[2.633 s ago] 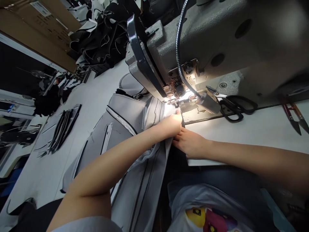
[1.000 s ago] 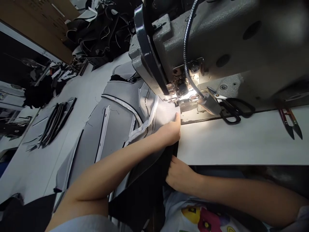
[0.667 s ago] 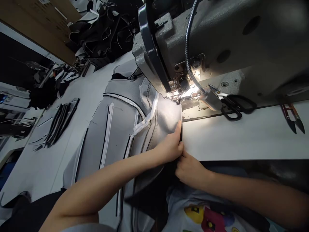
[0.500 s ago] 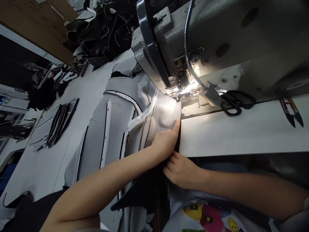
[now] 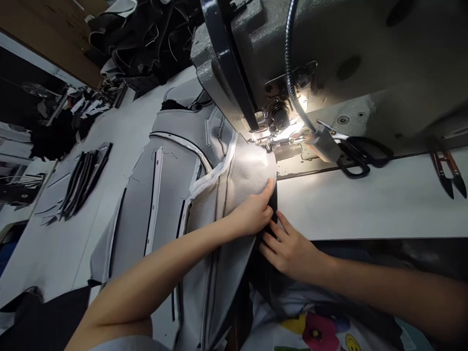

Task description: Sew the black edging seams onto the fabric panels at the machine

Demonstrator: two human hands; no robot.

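A large grey fabric cover (image 5: pixel 248 168) with dark seams and white edging lies under the needle area of a sewing machine (image 5: pixel 280 119). My left hand (image 5: pixel 254 209) is closed on its right edge, forefinger stretched along the top near the lit sewing spot. A black fabric strip (image 5: pixel 273 200) runs down along that edge beneath the hand. Just below, my right hand (image 5: pixel 288 248) touches the black fabric with its fingers spread apart; some fingertips are hidden against the cloth.
Black-handled scissors (image 5: pixel 360 153) lie on the machine bed beside the lamp head (image 5: pixel 323 144). Thread snips (image 5: pixel 446 170) rest at the far right. Stacked dark pieces (image 5: pixel 86 180) sit on the left of the table, and a heap of black fabric (image 5: pixel 146 44) lies behind.
My right hand's fingers have spread and it has shifted slightly right and down. The cover's lower part now lies flatter, with more grey showing under my left forearm. The view has shifted a little.
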